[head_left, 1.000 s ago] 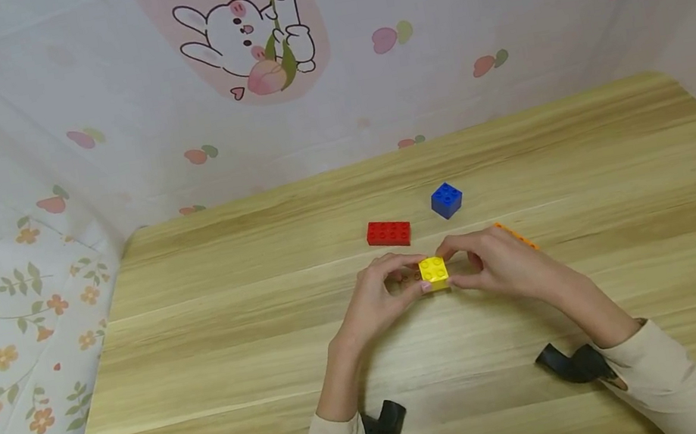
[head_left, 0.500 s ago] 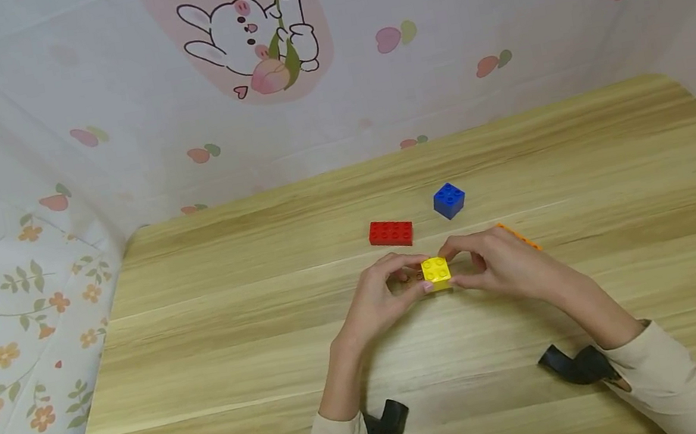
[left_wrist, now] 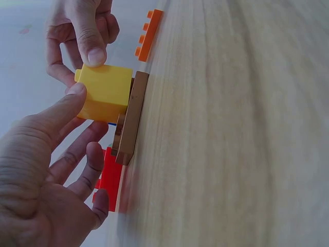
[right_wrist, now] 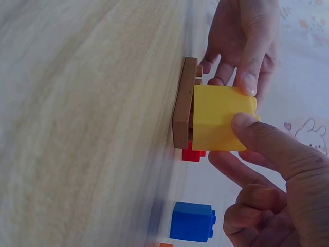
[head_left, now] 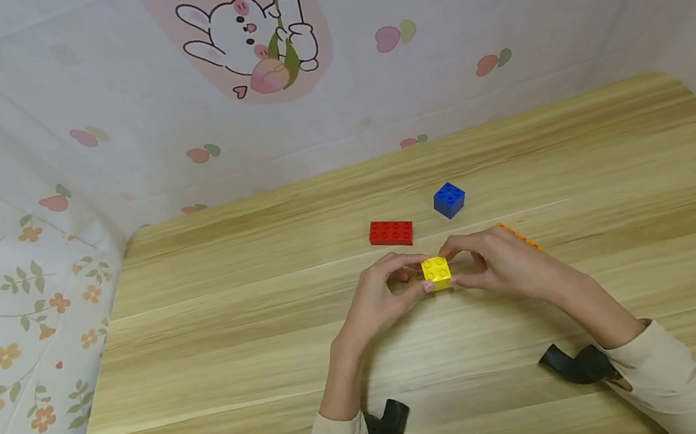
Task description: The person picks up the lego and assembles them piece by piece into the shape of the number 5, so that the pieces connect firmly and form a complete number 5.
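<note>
A square yellow building block point(head_left: 436, 271) is pinched by both hands, thumb and fingers on either side of it. My left hand point(head_left: 371, 296) grips its left side and my right hand point(head_left: 504, 261) its right side. Beneath it lies a longer, flat brown block point(left_wrist: 134, 118), some of its studs showing beyond the yellow one. In the right wrist view the yellow block stands over the brown block's point(right_wrist: 183, 105) studs, with a narrow gap visible between them. Whether any studs are engaged I cannot tell. From above, the hands and yellow block hide most of the brown block.
A red block point(head_left: 391, 233) lies behind my left hand, and a blue block point(head_left: 450, 200) farther back to its right. Partly hidden behind my right hand is a thin orange block point(head_left: 519, 236). A printed cloth point(head_left: 438, 94) hangs along the wooden table's point(head_left: 220, 361) back edge.
Both hands keep their grip on the yellow block above the brown one. Only a slight shift of the whole head view shows; the other blocks stay where they were.
</note>
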`<control>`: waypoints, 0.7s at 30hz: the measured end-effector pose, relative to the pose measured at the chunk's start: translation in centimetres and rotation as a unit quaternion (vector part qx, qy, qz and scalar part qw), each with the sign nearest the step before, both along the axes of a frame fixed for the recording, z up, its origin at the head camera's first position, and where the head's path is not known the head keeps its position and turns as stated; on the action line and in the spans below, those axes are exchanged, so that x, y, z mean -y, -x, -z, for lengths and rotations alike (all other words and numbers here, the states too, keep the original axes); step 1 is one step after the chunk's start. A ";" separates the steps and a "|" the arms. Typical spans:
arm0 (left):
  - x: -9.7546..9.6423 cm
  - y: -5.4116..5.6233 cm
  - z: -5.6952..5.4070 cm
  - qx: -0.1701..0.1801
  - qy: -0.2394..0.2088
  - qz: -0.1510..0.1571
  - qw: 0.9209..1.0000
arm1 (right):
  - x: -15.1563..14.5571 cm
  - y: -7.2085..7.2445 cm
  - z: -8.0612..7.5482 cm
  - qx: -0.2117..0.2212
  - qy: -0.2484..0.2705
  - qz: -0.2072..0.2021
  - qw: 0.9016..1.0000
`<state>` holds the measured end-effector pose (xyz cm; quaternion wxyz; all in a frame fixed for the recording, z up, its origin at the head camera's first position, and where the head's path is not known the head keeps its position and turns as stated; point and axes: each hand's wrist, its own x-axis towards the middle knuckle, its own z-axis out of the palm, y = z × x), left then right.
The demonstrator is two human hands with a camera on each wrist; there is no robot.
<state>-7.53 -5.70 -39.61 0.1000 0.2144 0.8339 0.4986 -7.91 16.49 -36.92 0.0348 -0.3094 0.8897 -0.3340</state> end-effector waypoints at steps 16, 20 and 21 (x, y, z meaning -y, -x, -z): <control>0.0 0.0 -0.1 -0.007 -0.002 0.006 1.000 | 0.1 -0.1 0.1 -0.003 0.001 -0.003 1.000; 0.0 0.0 0.0 -0.011 -0.003 0.008 1.000 | 0.1 -0.1 0.1 -0.006 0.005 -0.004 1.000; 0.0 0.0 0.0 -0.012 -0.002 0.009 1.000 | 0.1 -0.1 0.1 -0.006 0.006 -0.004 1.000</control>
